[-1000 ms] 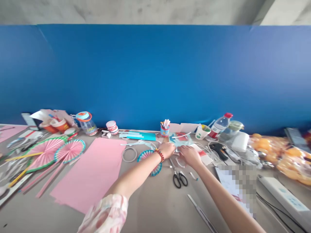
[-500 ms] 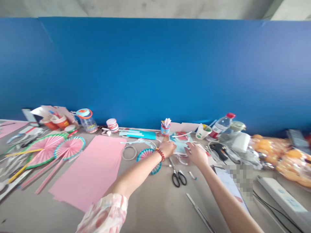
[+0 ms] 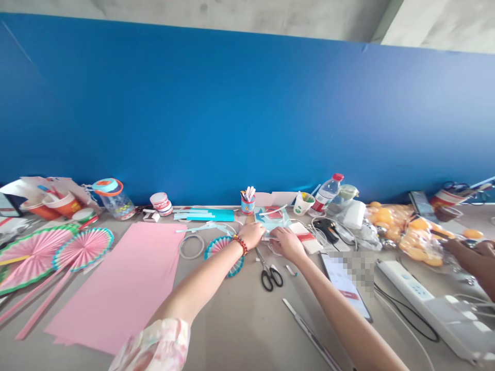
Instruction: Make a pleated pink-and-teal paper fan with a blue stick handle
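Both my arms reach far across the grey table. My left hand [image 3: 252, 234], with a beaded bracelet on the wrist, rests on the left edge of a light blue paper piece [image 3: 270, 220]. My right hand [image 3: 285, 242] presses on the same paper from the right, fingers curled over a white strip. Whether the fingers pinch anything is too small to tell. A small pleated pink fan with a teal rim [image 3: 221, 248] lies under my left wrist. Black-handled scissors [image 3: 269, 272] lie just below my hands.
A large pink sheet [image 3: 124, 281] and two pink paper fans [image 3: 58, 250] lie at left. Cups, a jar [image 3: 114, 198], a tape roll, a pen cup [image 3: 247, 202], a water bottle [image 3: 327, 191], a phone [image 3: 346, 286], a power strip [image 3: 417, 296] and bagged oranges crowd the back and right. Another person's hands [image 3: 474, 255] show at far right.
The view has swung right and down a little, bringing another person's hands into sight. My two hands stay on the light blue paper, shifting only slightly.
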